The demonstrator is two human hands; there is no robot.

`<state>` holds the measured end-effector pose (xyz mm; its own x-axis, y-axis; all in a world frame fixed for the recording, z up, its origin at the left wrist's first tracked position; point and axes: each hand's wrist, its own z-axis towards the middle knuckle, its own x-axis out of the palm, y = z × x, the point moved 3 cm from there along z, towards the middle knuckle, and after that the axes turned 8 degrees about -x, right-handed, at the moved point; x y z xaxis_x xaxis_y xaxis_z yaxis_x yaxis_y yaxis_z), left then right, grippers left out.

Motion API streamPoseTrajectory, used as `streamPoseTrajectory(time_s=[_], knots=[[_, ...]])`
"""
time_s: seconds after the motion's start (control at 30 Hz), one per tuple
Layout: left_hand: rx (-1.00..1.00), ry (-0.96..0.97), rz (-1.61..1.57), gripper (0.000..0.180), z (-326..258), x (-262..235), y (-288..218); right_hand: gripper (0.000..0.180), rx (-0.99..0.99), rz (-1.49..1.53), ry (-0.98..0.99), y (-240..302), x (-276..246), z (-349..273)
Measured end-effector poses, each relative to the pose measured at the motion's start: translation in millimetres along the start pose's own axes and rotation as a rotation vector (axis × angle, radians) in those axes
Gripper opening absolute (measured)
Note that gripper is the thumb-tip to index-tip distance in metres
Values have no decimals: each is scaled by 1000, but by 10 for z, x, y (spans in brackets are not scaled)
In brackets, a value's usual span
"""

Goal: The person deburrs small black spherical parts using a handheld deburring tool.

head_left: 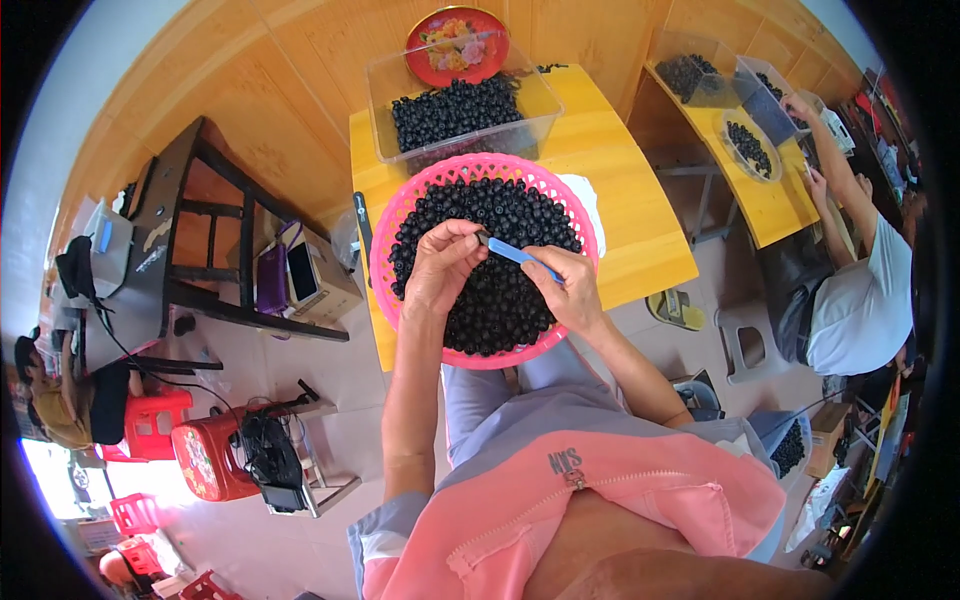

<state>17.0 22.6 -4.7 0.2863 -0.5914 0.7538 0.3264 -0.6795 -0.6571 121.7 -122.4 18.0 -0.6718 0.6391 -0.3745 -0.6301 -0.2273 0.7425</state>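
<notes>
A pink plastic basket (392, 212) full of small dark round berries (505, 300) sits on a yellow table (620, 200) in front of me. My left hand (440, 268) hovers over the berries with its fingertips pinched on one small berry. My right hand (568, 287) grips a thin tool with a blue handle (520, 255), and the tool's tip meets the berry in my left fingers. Both forearms reach in from below, over my pink and grey clothing.
A clear plastic tub (385, 85) of dark berries stands behind the basket, with a red patterned plate (430, 65) beyond it. At right, another person (860, 300) works at a second yellow table (770, 205) with more tubs. Dark wooden furniture (200, 240) and red stools (205, 455) stand at left.
</notes>
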Motion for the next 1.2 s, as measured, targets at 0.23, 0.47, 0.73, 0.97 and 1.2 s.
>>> streamPoseTrajectory(time_s=[0.23,0.47,0.73,0.97,1.2], knots=[[34,61,-50,11,-296,188,-105,18,119,-26,-74,-217,0,25],[103,-83,-51,10,-378,119,-96,20,223,144,-11,-123,40,10],[44,-76,-73,11,-280,157,110,16,447,623,19,161,84,194],[63,-104,59,12,-273,283,178,14,403,781,38,229,144,223],[4,-29,-45,12,-286,317,228,11,562,967,34,124,117,165]])
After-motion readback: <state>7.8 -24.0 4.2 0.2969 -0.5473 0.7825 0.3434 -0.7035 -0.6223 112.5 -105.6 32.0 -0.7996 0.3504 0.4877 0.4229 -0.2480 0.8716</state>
